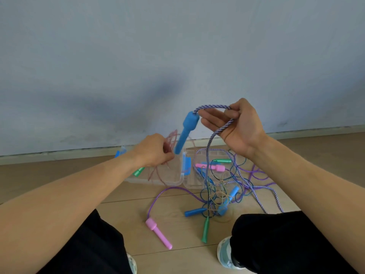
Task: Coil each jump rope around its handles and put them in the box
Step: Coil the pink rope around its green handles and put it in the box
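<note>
My right hand [235, 125] is raised and pinches a purple-and-white striped rope [214, 135]. The striped rope's blue handle [187, 129] dangles from the short end, and the long end falls to the floor. My left hand [156, 151] grips a bundle of thin reddish rope [170, 141] with a green handle [138, 172] poking out below the wrist, above the clear plastic box [173, 181]. The open box has blue latches [186, 163], and its clear lid [190, 183] lies to its right.
Tangled ropes lie on the wooden floor: a pink handle [158, 232] on a purple rope, a blue handle [195, 212], a green handle [205, 230] and a light blue handle [234, 191]. Pink handles [209, 167] and a green handle [222, 161] lie over the lid. My knees frame the pile.
</note>
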